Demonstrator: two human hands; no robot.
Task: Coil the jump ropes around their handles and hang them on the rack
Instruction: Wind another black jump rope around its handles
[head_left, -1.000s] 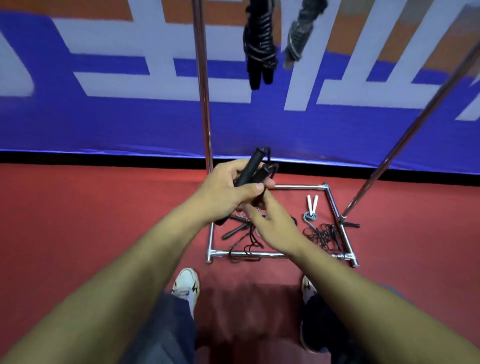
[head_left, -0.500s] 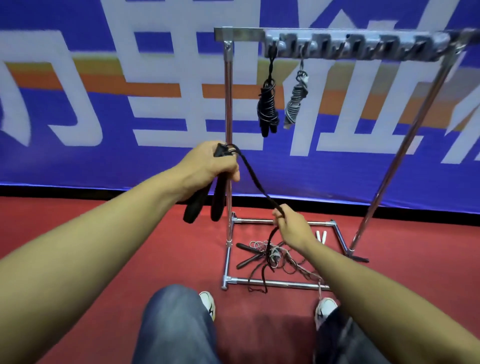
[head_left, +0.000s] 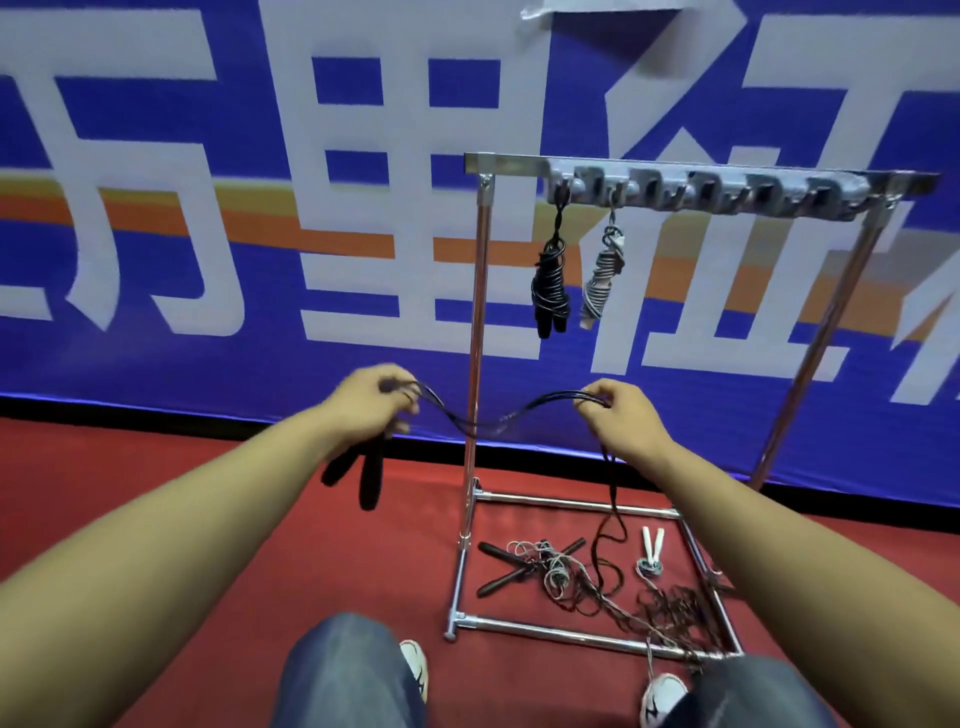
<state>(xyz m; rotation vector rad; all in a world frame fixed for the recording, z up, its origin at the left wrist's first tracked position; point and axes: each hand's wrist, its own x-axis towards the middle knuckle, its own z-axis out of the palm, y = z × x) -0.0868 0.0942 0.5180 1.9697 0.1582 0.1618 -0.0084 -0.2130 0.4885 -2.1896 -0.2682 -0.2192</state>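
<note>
My left hand (head_left: 371, 402) grips the two black handles (head_left: 358, 475) of a jump rope, which hang down below my fist. Its black cord (head_left: 493, 423) sags across to my right hand (head_left: 621, 415), which pinches the doubled strands; the rest drops to the floor. The metal rack (head_left: 480, 332) stands ahead with a grey hook bar (head_left: 701, 189) on top. A coiled black rope (head_left: 550, 286) and a coiled grey rope (head_left: 602, 275) hang from its left hooks.
Loose ropes lie tangled on the red floor inside the rack's base: black handles (head_left: 506, 571), a pale cord pile (head_left: 561, 571), white handles (head_left: 652, 543), a dark cord heap (head_left: 670, 608). A blue banner (head_left: 208, 208) is behind. My shoes (head_left: 415, 670) stand close to the base.
My hands have spread apart and the cord now stretches between them. The right hand has risen from near the floor pile to the left hand's height. The view has tilted up.
</note>
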